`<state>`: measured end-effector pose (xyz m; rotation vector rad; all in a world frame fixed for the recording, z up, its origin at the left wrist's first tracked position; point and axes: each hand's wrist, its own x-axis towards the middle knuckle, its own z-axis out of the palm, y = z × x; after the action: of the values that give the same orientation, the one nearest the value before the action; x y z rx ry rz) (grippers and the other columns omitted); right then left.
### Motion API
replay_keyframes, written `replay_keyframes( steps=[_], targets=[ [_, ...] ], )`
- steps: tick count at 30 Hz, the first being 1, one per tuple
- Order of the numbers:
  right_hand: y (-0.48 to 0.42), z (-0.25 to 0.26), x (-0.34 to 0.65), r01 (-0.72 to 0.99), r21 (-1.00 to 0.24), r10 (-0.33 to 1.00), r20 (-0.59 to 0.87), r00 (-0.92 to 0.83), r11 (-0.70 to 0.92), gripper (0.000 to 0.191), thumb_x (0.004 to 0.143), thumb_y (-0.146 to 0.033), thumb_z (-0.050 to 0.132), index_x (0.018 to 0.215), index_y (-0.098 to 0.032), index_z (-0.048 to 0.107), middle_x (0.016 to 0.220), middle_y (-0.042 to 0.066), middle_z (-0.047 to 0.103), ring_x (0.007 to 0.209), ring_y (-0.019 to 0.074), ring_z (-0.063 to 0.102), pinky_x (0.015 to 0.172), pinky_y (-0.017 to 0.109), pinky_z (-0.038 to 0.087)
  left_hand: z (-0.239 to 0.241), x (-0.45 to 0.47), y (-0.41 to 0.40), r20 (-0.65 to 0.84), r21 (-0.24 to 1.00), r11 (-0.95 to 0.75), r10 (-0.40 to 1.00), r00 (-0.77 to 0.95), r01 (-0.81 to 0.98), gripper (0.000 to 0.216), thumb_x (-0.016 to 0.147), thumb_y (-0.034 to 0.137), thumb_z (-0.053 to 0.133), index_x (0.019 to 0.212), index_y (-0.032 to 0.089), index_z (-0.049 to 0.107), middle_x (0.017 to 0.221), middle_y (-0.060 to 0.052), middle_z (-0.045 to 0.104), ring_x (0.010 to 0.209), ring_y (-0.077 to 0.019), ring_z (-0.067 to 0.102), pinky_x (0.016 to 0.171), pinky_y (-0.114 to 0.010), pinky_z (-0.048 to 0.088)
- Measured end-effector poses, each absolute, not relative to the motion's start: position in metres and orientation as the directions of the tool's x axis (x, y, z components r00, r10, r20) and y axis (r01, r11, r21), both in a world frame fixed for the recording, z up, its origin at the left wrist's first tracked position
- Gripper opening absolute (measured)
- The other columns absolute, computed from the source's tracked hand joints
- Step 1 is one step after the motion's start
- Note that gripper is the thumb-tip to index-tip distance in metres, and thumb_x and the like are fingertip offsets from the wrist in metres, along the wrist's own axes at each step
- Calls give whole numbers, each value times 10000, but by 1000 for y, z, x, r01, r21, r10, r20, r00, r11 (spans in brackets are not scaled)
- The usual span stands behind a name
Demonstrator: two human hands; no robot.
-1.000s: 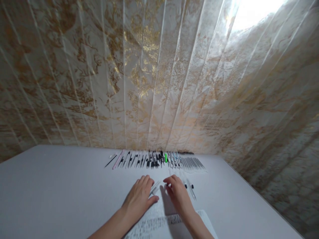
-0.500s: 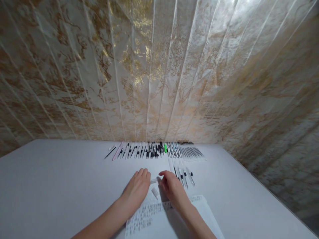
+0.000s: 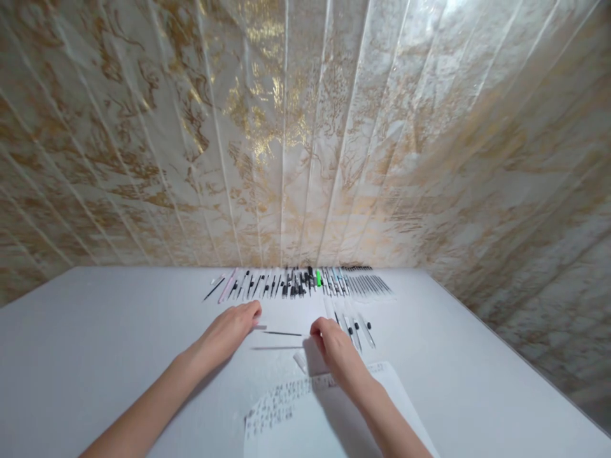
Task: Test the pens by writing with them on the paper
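Note:
A thin dark pen refill (image 3: 282, 333) hangs just above the white table (image 3: 95, 331), with its shadow below it. My left hand (image 3: 229, 329) has its fingers pressed together at the refill's left end. My right hand (image 3: 334, 343) is curled closed at the refill's right end, and what is inside its fingers is hidden. A small clear cap (image 3: 300, 360) lies on the table near my right hand. A sheet of paper with handwriting (image 3: 305, 413) lies under my right forearm.
A long row of pens (image 3: 296, 284) lies side by side at the table's back edge, one of them green (image 3: 317, 278). Several clear pens (image 3: 356, 326) lie right of my right hand. A shiny gold-patterned wall (image 3: 305, 140) rises behind and to the right.
My left hand has moved left and away from my right hand. The short clear piece between the hands has given way to a long thin refill stretched between them. The view has tilted slightly.

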<state>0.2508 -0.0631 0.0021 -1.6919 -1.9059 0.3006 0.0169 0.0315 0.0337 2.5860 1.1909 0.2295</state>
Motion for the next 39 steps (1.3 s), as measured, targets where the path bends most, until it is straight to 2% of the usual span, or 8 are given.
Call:
replay_keyframes(
  steps=[11, 22, 25, 27, 29, 31, 34, 39],
  targets=[
    [-69, 38, 265, 760, -627, 912, 393, 119, 171, 95, 852, -216, 432, 788, -212, 501, 694, 13, 572, 620, 167, 506, 582, 248, 373, 35, 15, 30, 12, 412, -567, 786, 618, 713, 88, 843, 154, 402, 843, 217, 463, 851, -43, 639, 776, -203, 590, 701, -276, 394],
    [-70, 42, 253, 665, -735, 940, 307, 148, 135, 122, 802, -273, 471, 735, -200, 542, 645, 3, 539, 607, 167, 473, 597, 267, 349, 36, 24, 19, 0, 545, -571, 732, 681, 614, 86, 885, 235, 374, 887, 225, 459, 866, -17, 619, 787, -179, 567, 732, -272, 402],
    [-70, 41, 242, 440, -892, 969, 192, 158, 105, 127, 786, -315, 540, 745, -200, 577, 657, -6, 555, 609, 155, 480, 597, 261, 367, 44, 34, 5, -28, 680, -512, 697, 717, 525, 96, 905, 259, 380, 886, 223, 467, 813, 9, 603, 756, -160, 550, 713, -258, 404],
    [-70, 38, 236, 144, -987, 978, 93, 186, 66, 138, 754, -314, 591, 824, -196, 613, 760, 17, 616, 660, 156, 515, 613, 259, 400, 47, 41, -3, -40, 824, -400, 666, 745, 401, 113, 927, 279, 374, 891, 215, 461, 765, 20, 575, 724, -148, 537, 704, -256, 412],
    [-68, 34, 234, -189, -982, 977, -24, 212, 17, 224, 683, -259, 655, 895, -188, 638, 895, 56, 663, 712, 157, 548, 629, 260, 435, 48, 45, -8, -23, 922, -278, 654, 756, 269, 145, 950, 318, 364, 904, 209, 447, 749, 20, 553, 710, -140, 537, 709, -259, 427],
    [-66, 29, 236, -426, -904, 970, -120, 210, -19, 285, 617, -197, 707, 898, -174, 665, 975, 88, 678, 709, 146, 564, 632, 258, 460, 47, 48, -11, 2, 960, -210, 668, 745, 186, 189, 962, 370, 361, 913, 205, 438, 746, 16, 541, 702, -137, 538, 712, -264, 440],
    [-65, 25, 238, -565, -824, 968, -177, 179, -46, 307, 590, -197, 786, 880, -150, 697, 962, 94, 694, 642, 107, 563, 608, 230, 480, 45, 48, -10, 13, 963, -205, 684, 729, 175, 203, 963, 392, 371, 911, 206, 436, 735, 19, 538, 695, -135, 532, 709, -268, 436],
    [-69, 31, 231, -560, -825, 979, -164, 119, -70, 433, 628, -309, 844, 985, -135, 671, 947, 92, 712, 667, 104, 629, 547, 177, 488, 45, 48, -11, 17, 944, -252, 681, 732, 212, 154, 951, 338, 385, 907, 204, 445, 715, 39, 524, 670, -127, 514, 690, -263, 408]
  ],
)
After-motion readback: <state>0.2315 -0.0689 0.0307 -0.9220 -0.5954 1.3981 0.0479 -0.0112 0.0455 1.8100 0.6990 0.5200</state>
